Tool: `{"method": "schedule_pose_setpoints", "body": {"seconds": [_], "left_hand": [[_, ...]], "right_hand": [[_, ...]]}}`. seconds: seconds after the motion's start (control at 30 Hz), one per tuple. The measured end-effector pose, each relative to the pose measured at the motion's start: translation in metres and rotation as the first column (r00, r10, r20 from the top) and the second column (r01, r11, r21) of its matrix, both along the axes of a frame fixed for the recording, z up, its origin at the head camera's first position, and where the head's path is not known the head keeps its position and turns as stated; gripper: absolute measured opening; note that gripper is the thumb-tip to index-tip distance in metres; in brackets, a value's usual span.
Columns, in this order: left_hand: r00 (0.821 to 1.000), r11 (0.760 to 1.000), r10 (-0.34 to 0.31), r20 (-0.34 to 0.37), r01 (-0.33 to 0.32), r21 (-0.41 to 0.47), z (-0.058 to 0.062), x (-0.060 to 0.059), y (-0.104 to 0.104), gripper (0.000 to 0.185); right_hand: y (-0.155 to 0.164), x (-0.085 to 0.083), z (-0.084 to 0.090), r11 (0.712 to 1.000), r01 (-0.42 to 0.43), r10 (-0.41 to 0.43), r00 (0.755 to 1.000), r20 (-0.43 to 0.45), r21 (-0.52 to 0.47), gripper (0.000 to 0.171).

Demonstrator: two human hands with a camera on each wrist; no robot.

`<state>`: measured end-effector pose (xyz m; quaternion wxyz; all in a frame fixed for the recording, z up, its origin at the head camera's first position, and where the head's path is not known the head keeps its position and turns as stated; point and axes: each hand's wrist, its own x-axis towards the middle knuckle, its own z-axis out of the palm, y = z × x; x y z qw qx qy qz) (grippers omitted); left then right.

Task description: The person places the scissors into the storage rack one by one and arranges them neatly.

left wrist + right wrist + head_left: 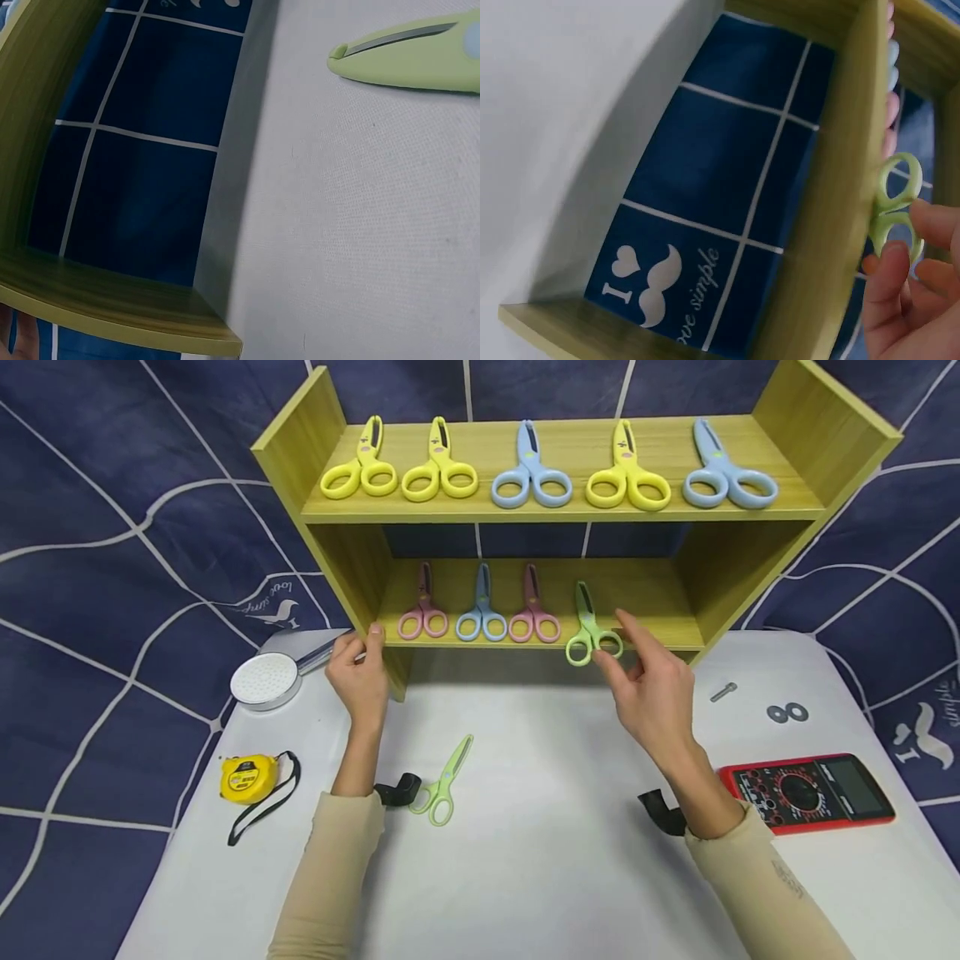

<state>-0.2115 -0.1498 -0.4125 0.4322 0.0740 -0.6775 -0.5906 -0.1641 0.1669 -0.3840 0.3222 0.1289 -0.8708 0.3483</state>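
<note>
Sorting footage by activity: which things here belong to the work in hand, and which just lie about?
In hand: green scissors at right hand; wooden shelf steadied by left hand; second green scissors; shelved scissors.

Lying about: tape measure, shower head, multimeter, bolt.

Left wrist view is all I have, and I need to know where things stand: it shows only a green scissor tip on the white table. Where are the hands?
Observer: The left hand grips the wooden shelf at its left upright.
Operator: And the right one?
Observer: The right hand pinches the handles of the green scissors at the lower shelf's front edge.
Operator: Anything else on that lower shelf?
Observer: Two pink scissors and one blue pair lie left of the green ones.
Operator: And the tip I see?
Observer: It belongs to a second green pair lying on the table.
</note>
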Motion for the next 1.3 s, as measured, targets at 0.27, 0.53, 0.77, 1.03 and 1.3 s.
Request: {"method": "schedule_pose_setpoints", "body": {"seconds": [0.27, 0.53, 0.77, 1.03, 1.3], "left_hand": [[1.000, 1.000, -0.010, 0.016, 0.010, -0.008, 0.001, 0.001, -0.002, 0.022], [1.000, 1.000, 0.002, 0.025, -0.002, 0.001, -0.019, -0.013, -0.011, 0.022], [1.000, 1.000, -0.004, 0.020, 0.003, 0.008, -0.030, -0.019, -0.018, 0.028], [1.000, 1.000, -0.021, 0.021, 0.022, -0.003, -0.029, -0.017, -0.018, 0.032], [0.999, 0.999, -0.042, 0.028, 0.041, 0.005, -0.028, -0.016, -0.018, 0.032]], "right_hand": [[-0.006, -0.022, 0.003, 0.996, 0.056, -0.060, 0.996, 0.068, 0.065, 0.047], [-0.038, 0.002, -0.020, 0.993, 0.003, -0.014, 0.995, -0.100, -0.116, 0.035], [-0.085, 0.041, -0.051, 0.930, -0.342, 0.367, 0.874, 0.318, -0.136, 0.039], [-0.122, 0.069, -0.082, 0.771, -0.572, 0.575, 0.437, 0.692, -0.280, 0.052], [-0.147, 0.078, -0.098, 0.750, -0.657, 0.459, 0.425, 0.780, -0.083, 0.072]]}}
